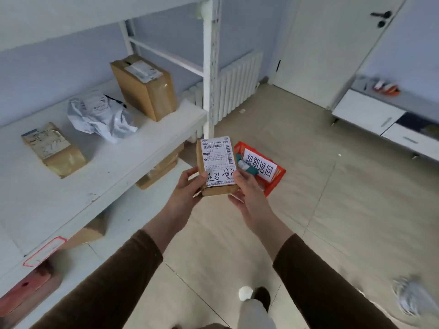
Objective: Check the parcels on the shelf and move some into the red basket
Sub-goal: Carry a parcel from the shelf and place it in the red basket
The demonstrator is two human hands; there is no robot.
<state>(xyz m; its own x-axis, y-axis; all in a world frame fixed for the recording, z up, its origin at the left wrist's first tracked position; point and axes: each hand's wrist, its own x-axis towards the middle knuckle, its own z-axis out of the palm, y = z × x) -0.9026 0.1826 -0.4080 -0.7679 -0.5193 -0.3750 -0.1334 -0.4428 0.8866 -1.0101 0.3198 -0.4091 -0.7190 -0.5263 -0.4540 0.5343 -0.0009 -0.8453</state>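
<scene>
A single head-worn camera looks forward and steeply down, close above the person's outstretched forearms. The white wooden shelf (111, 148) fills nine to eleven o'clock; the beige tiled floor (332, 210) spreads toward three o'clock.

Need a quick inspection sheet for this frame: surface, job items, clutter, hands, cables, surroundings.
Surface: white shelf, middle board bears three parcels; more boxes on the board below.
Job's things: small labelled box held over the floor; red basket on the floor behind it, with a printed sign and items inside; tall brown box, grey poly bag, taped brown parcel on the shelf.
Clutter: blurred white-grey object on the floor, lower right.
Hands: left hand and right hand both grip the small box.
Cables: nothing seen.
Surroundings: radiator, door, low white cabinet.
</scene>
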